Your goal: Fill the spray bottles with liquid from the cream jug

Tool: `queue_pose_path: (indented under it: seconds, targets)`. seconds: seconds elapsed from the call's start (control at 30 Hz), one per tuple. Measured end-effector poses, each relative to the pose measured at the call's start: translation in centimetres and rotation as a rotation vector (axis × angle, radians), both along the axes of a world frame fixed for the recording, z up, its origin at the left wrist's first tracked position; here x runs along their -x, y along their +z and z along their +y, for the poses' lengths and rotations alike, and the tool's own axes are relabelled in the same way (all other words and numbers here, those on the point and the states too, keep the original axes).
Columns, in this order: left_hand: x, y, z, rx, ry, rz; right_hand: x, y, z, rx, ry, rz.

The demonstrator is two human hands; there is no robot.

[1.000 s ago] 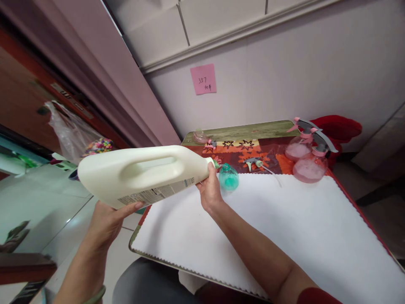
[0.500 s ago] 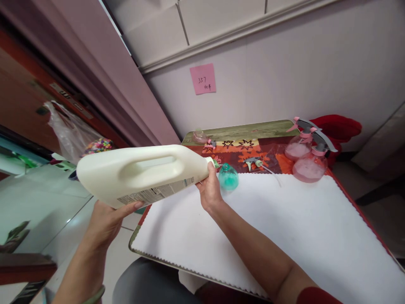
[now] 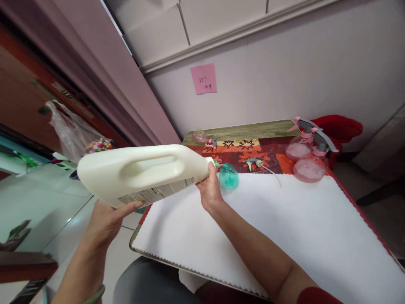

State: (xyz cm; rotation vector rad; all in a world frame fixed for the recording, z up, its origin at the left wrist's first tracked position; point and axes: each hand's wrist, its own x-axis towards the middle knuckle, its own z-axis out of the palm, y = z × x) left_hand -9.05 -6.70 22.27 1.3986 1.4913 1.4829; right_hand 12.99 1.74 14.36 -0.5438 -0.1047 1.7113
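Observation:
A large cream-coloured jug (image 3: 139, 173), which looks like a detergent jug, is tilted nearly level with its mouth to the right. My left hand (image 3: 109, 219) supports its lower end from beneath, thumb along the label. Around the neck, my right hand (image 3: 210, 185) is closed. The jug's green spout reaches the open mouth of a small green spray bottle (image 3: 229, 178), and a thin stream shows between them. Green liquid lies in that bottle. To its right rests a grey and green spray head (image 3: 253, 162) with a clear dip tube.
Two pink spray bottles (image 3: 310, 169) with liquid stand at the table's right. Another small clear pink bottle (image 3: 200, 136) and a pink spray head (image 3: 212, 144) lie at the back left. A white mat (image 3: 253, 228) covers the table front. A red bucket-like object (image 3: 341, 126) is behind.
The jug, both hands and the green bottle hold nearly the same positions. The whole view has shifted very slightly.

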Motion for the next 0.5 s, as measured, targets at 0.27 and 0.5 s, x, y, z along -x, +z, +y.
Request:
queue_pose_path:
  seconds: [0.27,0.5]
  targets:
    - [-0.04,0.12,-0.07,0.001,-0.001,-0.010,-0.01,0.00,-0.07,0.003,0.006,-0.006]
    - [-0.20,0.32,-0.07,0.026,0.018,-0.001,-0.10,0.22,-0.16,-0.001,-0.001,0.006]
